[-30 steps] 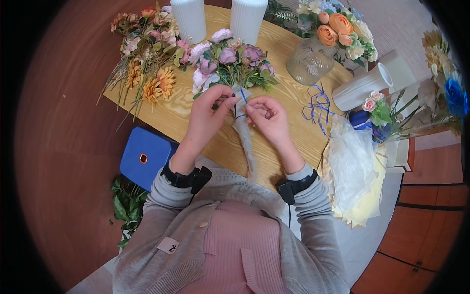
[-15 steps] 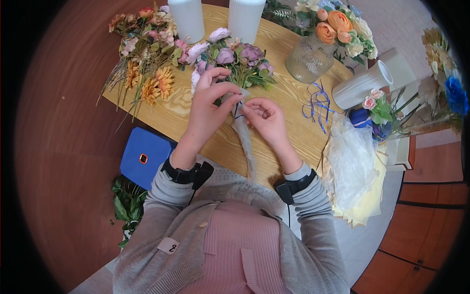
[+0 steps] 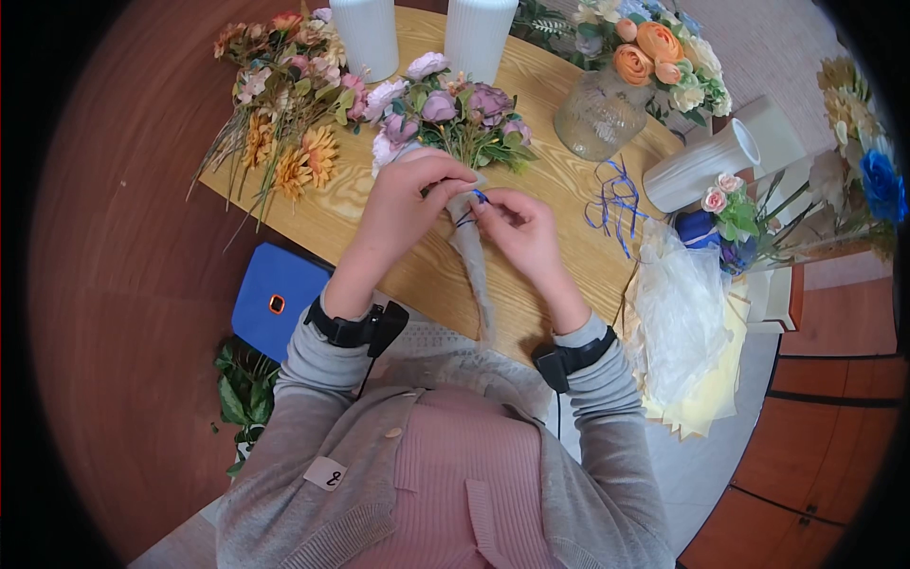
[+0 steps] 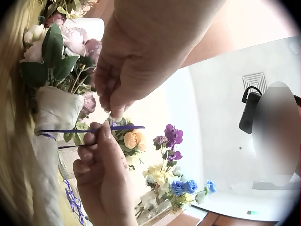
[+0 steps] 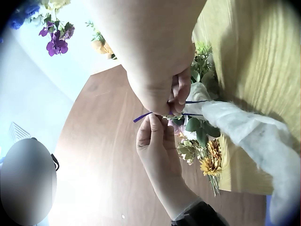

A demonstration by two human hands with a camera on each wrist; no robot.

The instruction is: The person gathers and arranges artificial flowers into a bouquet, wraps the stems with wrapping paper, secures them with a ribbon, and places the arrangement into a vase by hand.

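Note:
A bouquet of lilac and pink flowers (image 3: 439,106) lies on the table, its stems covered in a whitish wrap (image 3: 474,270). Blue ribbon (image 4: 61,131) circles the wrap near its top, and its strands run out to both hands. With thumb and fingers, the left hand (image 3: 409,204) pinches the ribbon just above the right fingertips. My right hand (image 3: 523,237) pinches it too, its fingers curled, and a short ribbon end (image 5: 141,117) sticks out past the fingertips. The hands nearly meet in both wrist views. Part of the knot area is hidden behind the fingers.
Loose orange and pink flowers (image 3: 284,114) lie at the left. Two white vases (image 3: 474,43) stand at the back. To the right are a glass vase (image 3: 597,119), a tipped white vase (image 3: 697,171), loose blue ribbon (image 3: 618,209) and wrapping sheets (image 3: 678,313).
The left hand's fingers lifted and spread half a second ago, then came back down to the ribbon by the right fingertips. The right hand stays near the same spot.

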